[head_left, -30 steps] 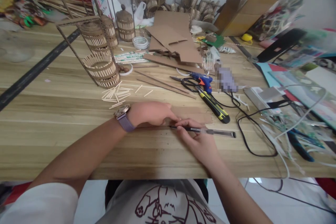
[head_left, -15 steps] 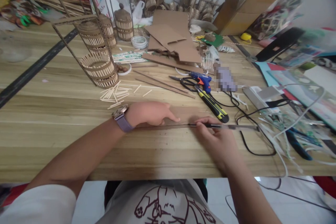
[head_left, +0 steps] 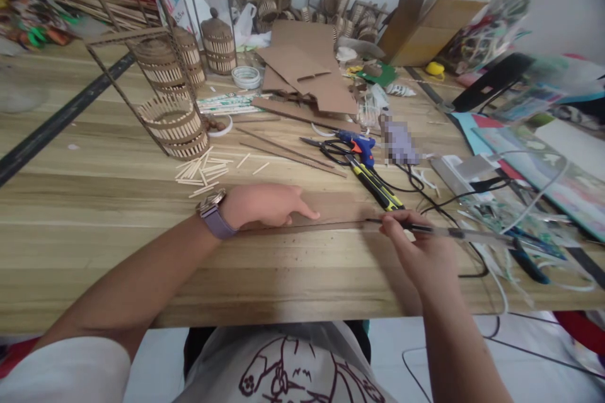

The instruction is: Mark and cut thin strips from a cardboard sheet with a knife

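Note:
My left hand (head_left: 269, 203), with a watch on its wrist, lies over a flat piece of brown cardboard (head_left: 338, 206). Its index finger is stretched out on the cardboard, and the other fingers are partly hidden under the palm. At the cardboard's right end, my right hand (head_left: 416, 245) is closed on a slim, dark, pen-like tool (head_left: 420, 227). The tip of this tool points left, near the cardboard's lower edge. A blurred long greyish part sticks out to the right of the hand; I cannot tell its exact kind.
A yellow-black utility knife (head_left: 375, 186), scissors (head_left: 326, 148) and a blue glue gun (head_left: 357, 143) lie beyond the hands. Short sticks (head_left: 201, 171) lie before a small slatted basket (head_left: 174, 129). Cardboard sheets (head_left: 302, 56) are farther back. Cables (head_left: 435, 201) and a power strip (head_left: 456, 173) are right.
My right hand has moved right with the slim tool, away from my left hand. My left hand stays on the cardboard. The whole view has shifted slightly.

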{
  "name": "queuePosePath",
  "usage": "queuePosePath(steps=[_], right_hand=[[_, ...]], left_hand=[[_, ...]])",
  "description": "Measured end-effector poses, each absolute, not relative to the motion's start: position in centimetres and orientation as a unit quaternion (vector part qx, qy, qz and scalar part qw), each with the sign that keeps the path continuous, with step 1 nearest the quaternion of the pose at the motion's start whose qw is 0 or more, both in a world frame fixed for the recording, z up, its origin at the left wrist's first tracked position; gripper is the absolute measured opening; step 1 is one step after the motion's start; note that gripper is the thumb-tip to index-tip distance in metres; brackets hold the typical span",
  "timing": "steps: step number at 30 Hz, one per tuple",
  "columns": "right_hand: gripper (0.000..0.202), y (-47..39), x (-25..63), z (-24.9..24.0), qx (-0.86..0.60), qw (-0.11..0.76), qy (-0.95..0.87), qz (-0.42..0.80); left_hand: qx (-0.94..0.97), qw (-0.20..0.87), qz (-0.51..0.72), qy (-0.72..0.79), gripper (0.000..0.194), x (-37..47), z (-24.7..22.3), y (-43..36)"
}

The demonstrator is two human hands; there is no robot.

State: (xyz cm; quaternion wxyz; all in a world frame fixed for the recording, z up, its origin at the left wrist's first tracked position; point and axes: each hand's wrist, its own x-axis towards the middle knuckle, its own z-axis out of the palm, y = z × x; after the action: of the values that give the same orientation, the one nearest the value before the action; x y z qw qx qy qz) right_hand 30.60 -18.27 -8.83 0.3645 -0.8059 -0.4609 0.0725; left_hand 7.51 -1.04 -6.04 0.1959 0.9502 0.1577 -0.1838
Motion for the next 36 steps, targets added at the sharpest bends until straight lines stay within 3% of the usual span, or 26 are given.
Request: queuePosePath(steps=[9, 30, 36], right_hand=[[0.024, -17.3, 26.8, -8.6, -0.752, 0.36, -0.524, 0.177], [0.022, -17.4, 28.4, -10.1, -0.731, 0.398, -0.522, 0.188], [0.027, -18.1, 30.8, -10.2, -0.794, 0.371, -0.465, 0.123]], left_hand=[[0.952, 0.198, -0.178, 0.153, 0.064, 7.5, -6.2, -1.0], [0.948, 0.216, -0.172, 0.158, 0.065, 7.4, -6.4, -0.9], [0.951, 0.208, -0.171, 0.155, 0.065, 7.5, -6.4, -0.9]])
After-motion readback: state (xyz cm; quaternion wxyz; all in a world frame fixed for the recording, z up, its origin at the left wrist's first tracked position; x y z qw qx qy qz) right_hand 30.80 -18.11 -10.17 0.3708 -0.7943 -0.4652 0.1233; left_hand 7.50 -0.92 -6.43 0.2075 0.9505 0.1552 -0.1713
